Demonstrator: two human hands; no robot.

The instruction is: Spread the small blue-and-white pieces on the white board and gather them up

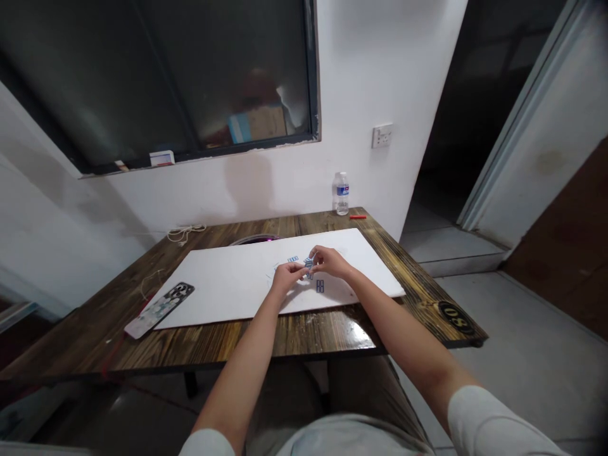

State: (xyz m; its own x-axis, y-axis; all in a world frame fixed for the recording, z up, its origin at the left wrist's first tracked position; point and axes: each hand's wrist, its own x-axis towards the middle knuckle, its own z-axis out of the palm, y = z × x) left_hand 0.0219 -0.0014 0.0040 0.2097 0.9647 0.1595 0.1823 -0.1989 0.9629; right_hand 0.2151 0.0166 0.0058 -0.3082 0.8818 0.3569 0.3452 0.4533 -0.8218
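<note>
L hand [289,277]: we're pinching blue-framed pc [309,263]
R hand [329,261]: pinching same pc, prob 2-handed for ctrl
White board [218,285]: under loose pc [320,286], prob as flat work surf

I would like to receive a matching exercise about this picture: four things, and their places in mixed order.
1. Blue piece
2. Bottle
3. Phone
4. White cable

A. Beside the red stick
B. Far left part of the table
C. Between left hand and right hand
D. Across the white board's left edge

Pairs: 1-C, 2-A, 3-D, 4-B
</note>
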